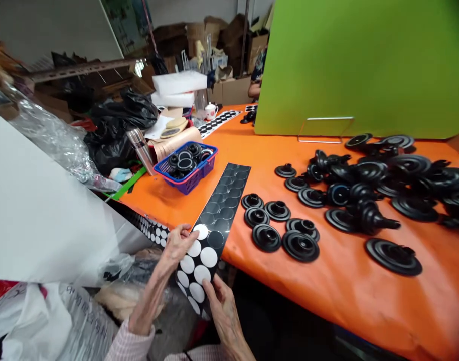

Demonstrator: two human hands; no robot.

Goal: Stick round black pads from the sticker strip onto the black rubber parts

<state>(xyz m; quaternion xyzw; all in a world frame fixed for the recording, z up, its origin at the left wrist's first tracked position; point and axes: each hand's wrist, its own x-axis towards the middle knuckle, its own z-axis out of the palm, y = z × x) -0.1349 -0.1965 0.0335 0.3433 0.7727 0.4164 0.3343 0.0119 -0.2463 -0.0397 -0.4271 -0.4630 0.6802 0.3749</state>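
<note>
A long black sticker sheet [222,198] lies on the orange table and hangs over its front edge, where round white spots show in two rows. My left hand [178,243] pinches the sheet's left edge beside the topmost white spot. Lower down, my right hand [222,303] has its thumb and fingers at the right edge of the hanging part; its exact hold is unclear. Several black round discs with raised hubs [266,236] sit right of the sheet. Beyond the sheet's left side stands a blue basket [187,183] holding black round parts.
A large pile of black discs [364,175] covers the table's right side before a green board [357,65]. A metal flask [141,150], black bags [120,120] and white foam blocks [180,84] are at the left. Another person's arm [255,89] shows behind the board.
</note>
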